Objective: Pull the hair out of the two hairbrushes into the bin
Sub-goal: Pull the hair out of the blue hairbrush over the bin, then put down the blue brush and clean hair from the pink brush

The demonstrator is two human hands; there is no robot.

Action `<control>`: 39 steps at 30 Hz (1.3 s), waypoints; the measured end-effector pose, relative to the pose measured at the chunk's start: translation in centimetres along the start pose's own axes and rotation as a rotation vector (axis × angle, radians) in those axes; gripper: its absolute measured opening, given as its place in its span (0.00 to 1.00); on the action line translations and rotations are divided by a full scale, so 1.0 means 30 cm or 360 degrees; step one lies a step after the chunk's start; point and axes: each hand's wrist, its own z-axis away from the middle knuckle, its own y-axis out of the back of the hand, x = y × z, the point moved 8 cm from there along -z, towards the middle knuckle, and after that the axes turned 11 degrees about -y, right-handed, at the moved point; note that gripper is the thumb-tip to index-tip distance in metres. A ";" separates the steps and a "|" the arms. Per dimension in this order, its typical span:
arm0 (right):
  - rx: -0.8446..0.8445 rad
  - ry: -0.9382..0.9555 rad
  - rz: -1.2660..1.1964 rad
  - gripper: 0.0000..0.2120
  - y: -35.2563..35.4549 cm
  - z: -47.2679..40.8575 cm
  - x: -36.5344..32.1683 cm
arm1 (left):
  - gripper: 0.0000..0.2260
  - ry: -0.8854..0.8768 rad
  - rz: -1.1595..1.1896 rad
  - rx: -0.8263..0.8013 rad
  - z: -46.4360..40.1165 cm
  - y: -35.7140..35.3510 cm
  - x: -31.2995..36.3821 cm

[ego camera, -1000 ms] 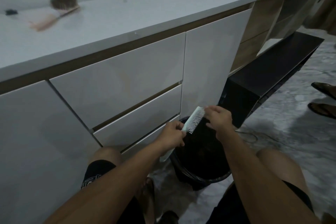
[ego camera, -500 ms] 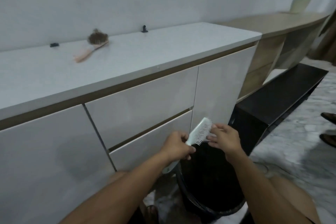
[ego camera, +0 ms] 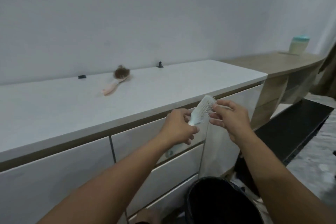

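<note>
My left hand (ego camera: 179,128) grips the handle of a pale mint hairbrush (ego camera: 202,110), held up in front of the cabinet edge with its bristles facing right. My right hand (ego camera: 230,116) touches the bristle side of the brush head with its fingertips. I see no hair in these bristles. A pink hairbrush (ego camera: 117,82) full of brown hair lies on the white cabinet top (ego camera: 54,107) near the wall. The black bin (ego camera: 218,203) stands on the floor below my hands, at the bottom edge of the view.
White drawers front the cabinet (ego camera: 72,178). A wooden desk (ego camera: 272,67) with a teal-lidded jar (ego camera: 299,45) adjoins it on the right. A low black shelf (ego camera: 294,129) lies on the grey floor. Two small black items (ego camera: 160,64) sit by the wall.
Both hands lifted the mint brush from over the bin up to the cabinet edge. The view tilted upward, so the bin dropped to the bottom and the pink brush came toward the middle.
</note>
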 end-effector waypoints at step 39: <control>-0.0281 0.0634 0.1398 0.17 -0.897 -0.374 -0.157 | 0.10 -0.0074 -0.1209 0.0721 -0.232 0.676 -0.120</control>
